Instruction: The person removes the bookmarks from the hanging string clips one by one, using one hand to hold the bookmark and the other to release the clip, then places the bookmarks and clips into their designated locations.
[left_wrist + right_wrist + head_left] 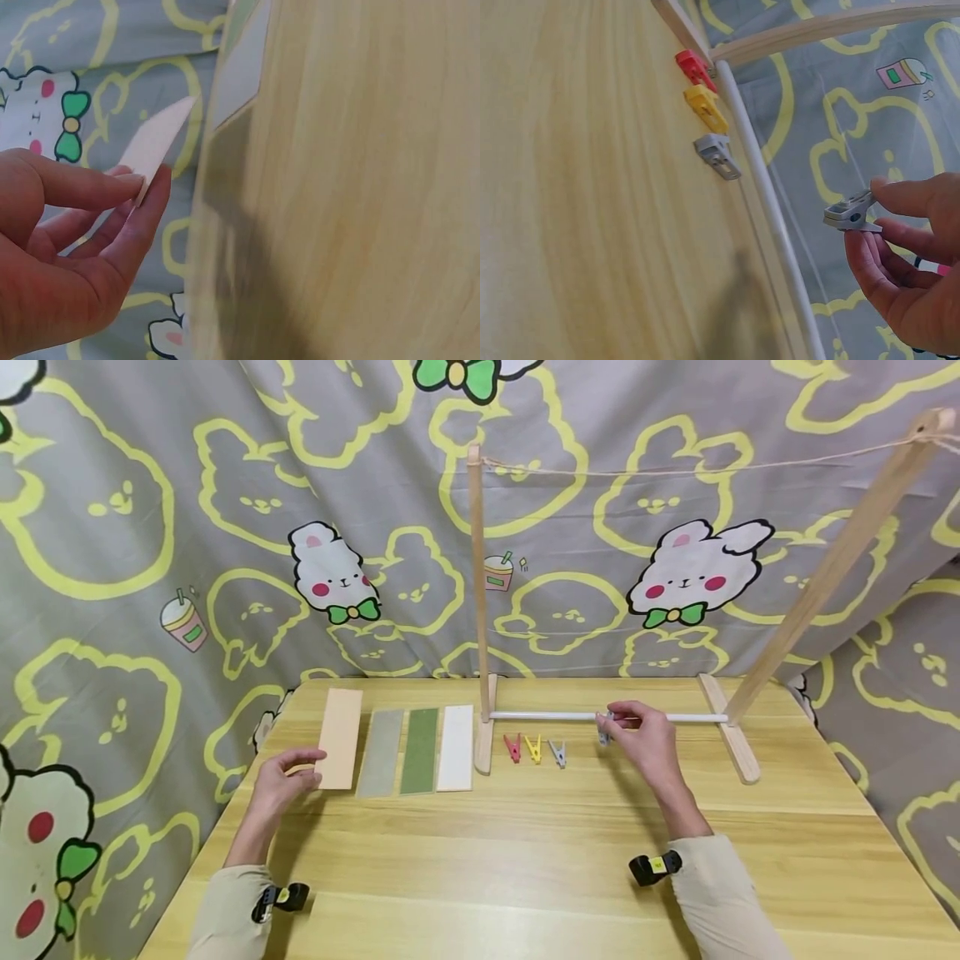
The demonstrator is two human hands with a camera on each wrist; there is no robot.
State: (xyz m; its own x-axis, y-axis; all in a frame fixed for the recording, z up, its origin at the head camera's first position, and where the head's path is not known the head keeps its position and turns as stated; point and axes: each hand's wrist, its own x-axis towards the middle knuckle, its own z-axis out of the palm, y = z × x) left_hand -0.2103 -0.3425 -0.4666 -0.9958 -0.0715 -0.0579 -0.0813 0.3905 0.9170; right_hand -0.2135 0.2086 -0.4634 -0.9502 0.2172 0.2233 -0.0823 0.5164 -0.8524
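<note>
My left hand (pixel 281 783) pinches the edge of a peach-coloured card (pixel 341 739), lifted off the table in the left wrist view. Between the thumb and fingers of my right hand (pixel 641 735) is a grey clothespin (pixel 849 212), held above the table beside the white rod. To the right of the peach card lie a grey card (pixel 381 753), a green card (pixel 420 750) and a white card (pixel 455 748) in a row. Three more clothespins rest near the rod: a red one (pixel 512 747), a yellow one (pixel 533 749) and a grey one (pixel 557 753).
A wooden frame stands at the back, with a left post (pixel 478 585), a slanting right post (pixel 832 560) and a string (pixel 675 470) between their tops. Low down, a white rod (pixel 697 718) joins the posts. Patterned cloth (pixel 420 568) hangs behind the wooden table (pixel 480 877).
</note>
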